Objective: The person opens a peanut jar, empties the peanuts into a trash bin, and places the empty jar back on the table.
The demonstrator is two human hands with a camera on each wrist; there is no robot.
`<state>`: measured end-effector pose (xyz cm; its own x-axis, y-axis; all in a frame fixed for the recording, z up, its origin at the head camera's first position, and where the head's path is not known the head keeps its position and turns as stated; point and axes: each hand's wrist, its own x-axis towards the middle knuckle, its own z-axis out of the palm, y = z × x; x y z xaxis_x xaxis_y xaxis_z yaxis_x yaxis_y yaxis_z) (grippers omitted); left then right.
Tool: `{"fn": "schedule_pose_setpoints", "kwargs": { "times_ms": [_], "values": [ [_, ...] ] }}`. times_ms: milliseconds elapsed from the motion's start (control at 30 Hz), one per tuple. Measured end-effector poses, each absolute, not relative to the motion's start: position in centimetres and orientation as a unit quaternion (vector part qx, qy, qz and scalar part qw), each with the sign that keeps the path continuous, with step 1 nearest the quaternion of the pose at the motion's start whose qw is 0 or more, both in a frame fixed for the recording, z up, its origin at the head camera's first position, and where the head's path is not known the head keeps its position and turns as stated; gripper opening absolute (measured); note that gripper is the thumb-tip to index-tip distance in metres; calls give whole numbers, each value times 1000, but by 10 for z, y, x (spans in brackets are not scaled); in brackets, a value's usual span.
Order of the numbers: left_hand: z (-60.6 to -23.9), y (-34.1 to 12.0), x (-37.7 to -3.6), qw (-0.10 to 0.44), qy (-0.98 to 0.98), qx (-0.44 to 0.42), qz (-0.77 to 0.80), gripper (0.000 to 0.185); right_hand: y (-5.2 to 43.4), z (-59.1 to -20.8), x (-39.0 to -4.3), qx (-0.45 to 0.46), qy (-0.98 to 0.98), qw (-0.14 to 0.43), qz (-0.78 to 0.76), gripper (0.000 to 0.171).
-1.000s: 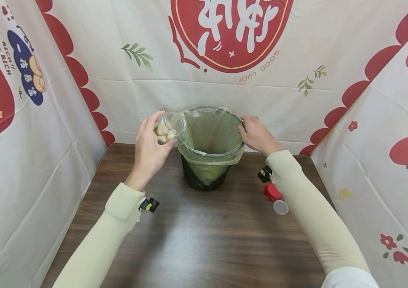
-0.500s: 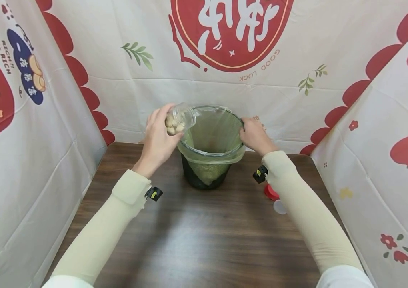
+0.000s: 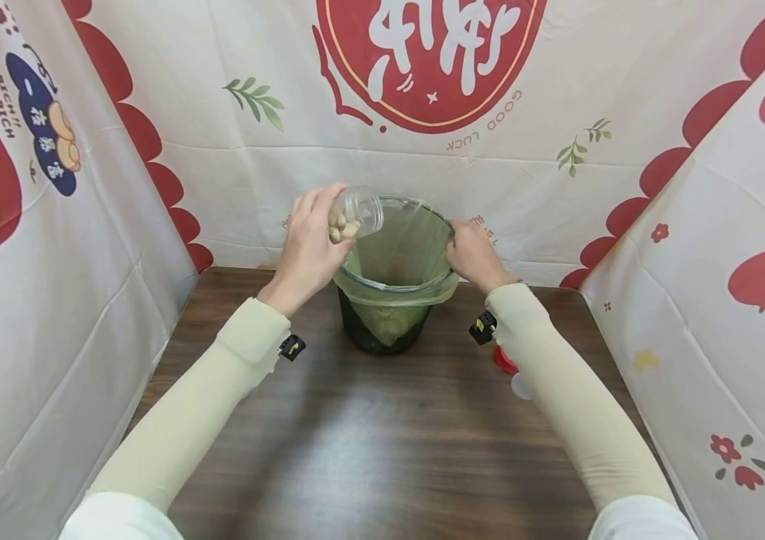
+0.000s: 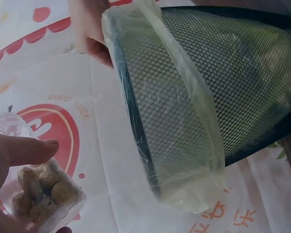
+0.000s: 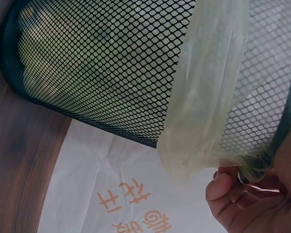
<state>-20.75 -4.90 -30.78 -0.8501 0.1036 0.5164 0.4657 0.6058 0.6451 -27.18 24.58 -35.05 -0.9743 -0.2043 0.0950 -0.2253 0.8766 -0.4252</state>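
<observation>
Now the left hand (image 3: 308, 244) grips one tilted jar (image 3: 354, 214) of nuts over one lined bin (image 3: 392, 330); the right hand (image 3: 473, 255) clasps its rim. Two lids (image 3: 505, 361) lie nearby.

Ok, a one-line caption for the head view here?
Left hand tilts a clear jar of pale lumps over a bag-lined mesh bin while the right hand grips its rim.

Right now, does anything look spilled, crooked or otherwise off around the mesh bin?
Nothing is spilled. The left hand holds a clear jar of nuts tipped over the mesh bin, nuts still inside. The right hand grips the rim. The green liner hangs unevenly over the edge. A red cap lies loose on the table.
</observation>
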Motion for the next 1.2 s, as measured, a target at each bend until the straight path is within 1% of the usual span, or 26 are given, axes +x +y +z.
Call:
{"fn": "schedule_pose_setpoints", "kwargs": {
  "times_ms": [367,567,767,867,967,1200],
  "values": [
    [-278,-41,-233,239,-887,-233,-320,70,245,-351,-271,88,-970,18,226,57],
    [-267,-45,-248,223,-907,-232,-272,67,245,-352,-272,87,-971,10,222,57],
    [-262,-45,-263,214,-918,-238,-235,69,243,-351,-272,82,-971,7,222,56],
    [-260,-43,-268,212,-923,-248,-205,63,243,-352,-273,80,-972,6,222,57],
    [-257,-40,-272,221,-923,-264,-173,57,243,-352,-274,75,-972,10,224,57],
    [-249,-39,-281,253,-916,-280,-136,60,244,-352,-274,69,-972,2,223,58]
  ]
}}
